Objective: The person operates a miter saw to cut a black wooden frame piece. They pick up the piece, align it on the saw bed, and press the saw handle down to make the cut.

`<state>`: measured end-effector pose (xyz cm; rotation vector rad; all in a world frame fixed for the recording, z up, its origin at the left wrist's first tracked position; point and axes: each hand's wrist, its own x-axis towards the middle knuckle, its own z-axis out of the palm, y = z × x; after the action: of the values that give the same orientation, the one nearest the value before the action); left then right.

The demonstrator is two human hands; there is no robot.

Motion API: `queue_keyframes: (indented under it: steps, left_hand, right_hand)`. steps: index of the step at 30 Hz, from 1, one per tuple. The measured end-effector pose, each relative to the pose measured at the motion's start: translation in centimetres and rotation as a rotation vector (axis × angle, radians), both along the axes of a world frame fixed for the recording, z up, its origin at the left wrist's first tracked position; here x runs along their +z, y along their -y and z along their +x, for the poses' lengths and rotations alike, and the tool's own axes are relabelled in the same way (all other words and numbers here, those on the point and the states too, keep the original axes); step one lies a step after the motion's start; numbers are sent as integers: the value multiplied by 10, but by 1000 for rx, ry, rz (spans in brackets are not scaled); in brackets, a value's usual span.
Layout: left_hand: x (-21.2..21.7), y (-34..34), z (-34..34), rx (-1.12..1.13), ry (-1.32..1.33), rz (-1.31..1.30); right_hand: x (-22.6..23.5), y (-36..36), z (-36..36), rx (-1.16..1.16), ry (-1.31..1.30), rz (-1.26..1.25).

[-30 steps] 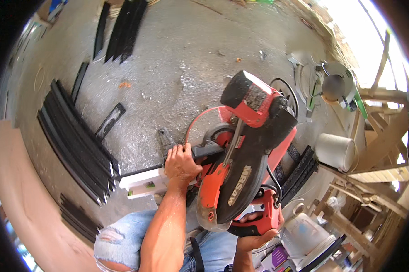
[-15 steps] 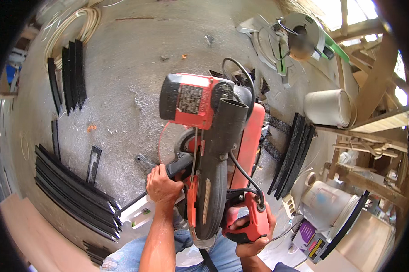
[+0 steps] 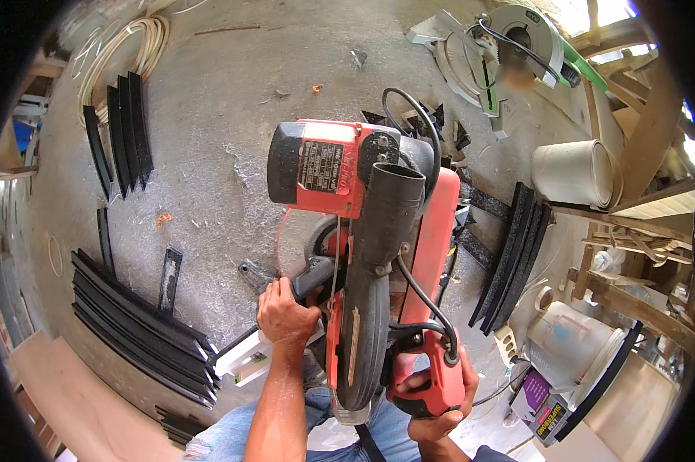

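Observation:
A red and black miter saw [image 3: 363, 269] stands in front of me, its motor on the far side and a black dust spout on top. My right hand [image 3: 440, 396] is wrapped round the saw's red handle at the near end. On the saw's left, my left hand [image 3: 286, 312] is closed around a black part beside the base; the saw and the fingers partly hide what it grips. A black strip and a white profile [image 3: 243, 362] lie by my left wrist. The blade is mostly hidden by its guard.
Black strips [image 3: 143, 327] lie stacked on the left, with more strips [image 3: 513, 262] on the right. Dark offcuts [image 3: 432, 119] lie behind the saw. A green and white miter saw [image 3: 509, 61], a white bucket [image 3: 574, 173] and wooden framing [image 3: 632, 308] stand to the right.
The whole view has shifted slightly, so the surroundings sit a little further right. Both hands keep their places on the saw, with no clear movement of it.

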<state>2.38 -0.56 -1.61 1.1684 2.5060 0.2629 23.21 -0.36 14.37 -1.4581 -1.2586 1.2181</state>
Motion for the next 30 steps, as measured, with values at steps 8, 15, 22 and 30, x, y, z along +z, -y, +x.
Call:
queue_keyframes:
  steps: [8, 15, 22, 30]
  left_hand:
    - [-1, 0, 1, -23, -8, 5]
    - [1, 0, -1, -5, 16, -19]
    - [-2, 3, -4, -21, -21, 49]
    - [-7, 5, -3, -4, 4, 61]
  right_hand:
    - [1, -2, 0, 17, 34, 17]
    - [3, -2, -1, 7, 93, -11]
    - [-3, 5, 6, -4, 57, -65]
    - [10, -4, 3, -71, -55, -84]
